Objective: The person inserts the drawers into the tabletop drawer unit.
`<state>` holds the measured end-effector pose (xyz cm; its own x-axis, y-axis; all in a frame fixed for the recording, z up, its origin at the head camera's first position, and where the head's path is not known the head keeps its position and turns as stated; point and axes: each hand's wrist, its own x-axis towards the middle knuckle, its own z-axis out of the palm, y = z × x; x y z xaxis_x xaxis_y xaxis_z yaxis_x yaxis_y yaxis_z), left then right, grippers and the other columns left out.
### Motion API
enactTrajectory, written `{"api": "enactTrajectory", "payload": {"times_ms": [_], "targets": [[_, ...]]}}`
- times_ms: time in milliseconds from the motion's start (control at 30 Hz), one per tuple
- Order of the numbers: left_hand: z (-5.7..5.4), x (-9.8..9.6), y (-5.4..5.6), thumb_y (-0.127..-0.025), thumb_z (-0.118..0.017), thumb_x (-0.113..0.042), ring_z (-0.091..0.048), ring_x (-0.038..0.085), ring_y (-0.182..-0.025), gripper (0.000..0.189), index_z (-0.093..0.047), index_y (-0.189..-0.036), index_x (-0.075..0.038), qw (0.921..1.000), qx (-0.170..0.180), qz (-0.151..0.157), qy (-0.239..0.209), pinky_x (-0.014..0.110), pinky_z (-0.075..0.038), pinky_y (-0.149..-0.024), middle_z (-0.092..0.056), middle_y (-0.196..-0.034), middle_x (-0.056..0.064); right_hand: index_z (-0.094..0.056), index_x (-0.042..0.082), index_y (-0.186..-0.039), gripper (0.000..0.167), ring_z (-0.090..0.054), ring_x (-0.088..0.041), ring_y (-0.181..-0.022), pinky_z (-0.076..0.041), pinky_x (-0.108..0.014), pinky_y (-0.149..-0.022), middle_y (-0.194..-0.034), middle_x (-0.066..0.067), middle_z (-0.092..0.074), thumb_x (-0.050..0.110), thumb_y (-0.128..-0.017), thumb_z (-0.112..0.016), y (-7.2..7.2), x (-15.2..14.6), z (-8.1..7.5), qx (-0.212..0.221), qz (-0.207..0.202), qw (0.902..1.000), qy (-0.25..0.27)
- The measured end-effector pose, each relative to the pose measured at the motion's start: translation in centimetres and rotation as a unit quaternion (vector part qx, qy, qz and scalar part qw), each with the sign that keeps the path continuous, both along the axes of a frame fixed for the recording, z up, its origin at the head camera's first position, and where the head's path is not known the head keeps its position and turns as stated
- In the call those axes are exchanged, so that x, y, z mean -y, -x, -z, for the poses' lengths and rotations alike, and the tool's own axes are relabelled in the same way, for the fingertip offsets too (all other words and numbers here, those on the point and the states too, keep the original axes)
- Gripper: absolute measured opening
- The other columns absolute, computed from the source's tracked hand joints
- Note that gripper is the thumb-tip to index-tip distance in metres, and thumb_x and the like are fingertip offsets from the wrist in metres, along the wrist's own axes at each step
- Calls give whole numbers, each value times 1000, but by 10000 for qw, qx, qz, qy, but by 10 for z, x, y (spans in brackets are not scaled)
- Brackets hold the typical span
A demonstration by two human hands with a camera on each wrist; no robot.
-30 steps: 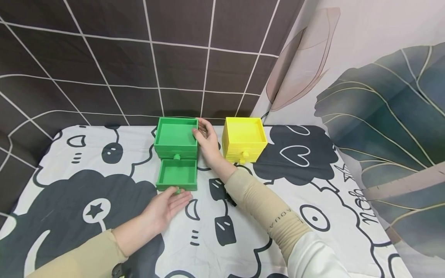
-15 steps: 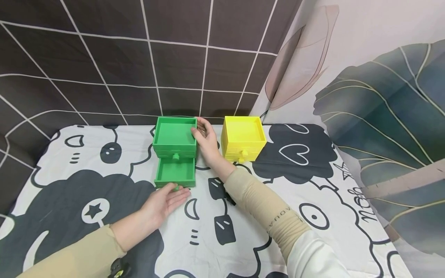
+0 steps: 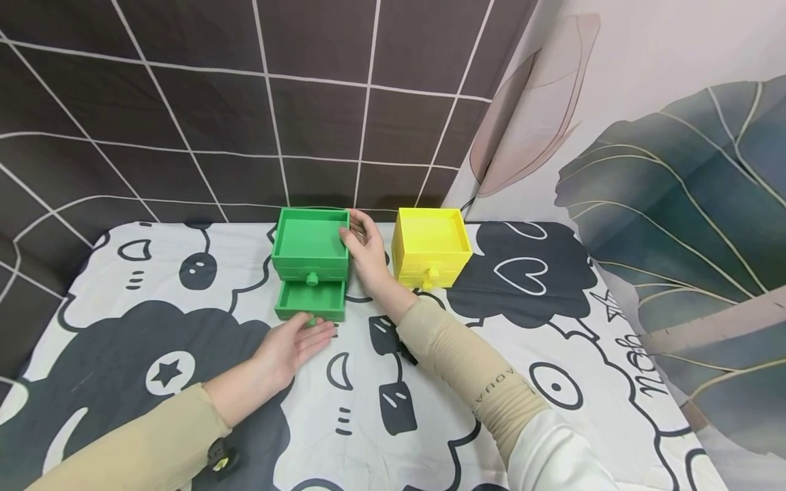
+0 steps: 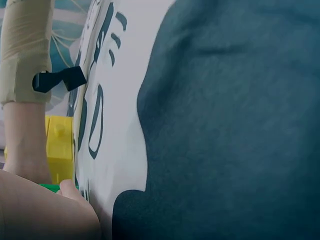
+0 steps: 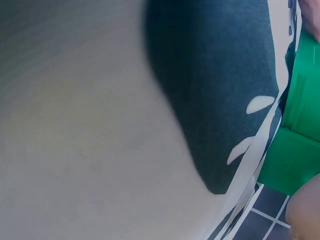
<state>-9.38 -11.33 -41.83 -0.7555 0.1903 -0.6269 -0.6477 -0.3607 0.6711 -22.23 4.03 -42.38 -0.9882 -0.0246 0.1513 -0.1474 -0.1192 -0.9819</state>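
A small green drawer box (image 3: 310, 239) with a shallow tray top stands on the cloth near the back wall. Its lower drawer (image 3: 312, 298) is pulled partway out and has nothing in it. My left hand (image 3: 288, 348), palm turned up, has thumb and forefinger at the drawer's green knob (image 3: 311, 321). My right hand (image 3: 368, 256) holds the box's right side, thumb on the top rim and fingers along the outer wall. In the right wrist view the green box (image 5: 305, 95) shows at the right edge, with part of a hand below it.
A matching yellow drawer box (image 3: 432, 235) stands to the right, close to my right hand. Behind both boxes rises a dark wall covering (image 3: 319, 116) with white grid lines. A patterned black-and-white cloth (image 3: 522, 423) covers the surface beneath.
The lower green drawer has slid further into its box, away from me, with my left hand moving along at its knob. My right hand stays in place on the box.
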Motion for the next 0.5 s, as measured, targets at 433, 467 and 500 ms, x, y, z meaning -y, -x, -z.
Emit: {"api": "enactTrajectory", "payload": {"times_ms": [433, 467, 500], "targets": [[0, -7, 21, -114, -39, -19, -68, 24, -134, 27, -53, -129, 0, 9999, -22, -87, 74, 31, -52, -116, -57, -153, 26, -48, -4, -149, 47, -51, -36, -141, -43, -43, -126, -150, -25, -52, 2, -103, -55, 0, 0, 1, -42, -60, 10000, -3], [0, -7, 23, -115, -39, -20, -63, 25, -139, 28, -52, -130, -1, 9999, -24, -76, 82, 30, -51, -117, -52, -158, 25, -48, -4, -149, 47, -51, -36, -141, -43, -43, -126, -150, -25, -52, 2, -103, -55, 0, 0, 2, -30, -63, 10000, 1], [0, -6, 25, -115, -39, -20, -59, 26, -143, 28, -52, -131, -1, 9999, -25, -71, 75, 30, -51, -117, -48, -161, 25, -49, -3, -149, 47, -51, -36, -141, -43, -43, -126, -150, -25, -52, 2, -103, -55, 0, 0, 2, -12, -69, 10000, 3]]}}
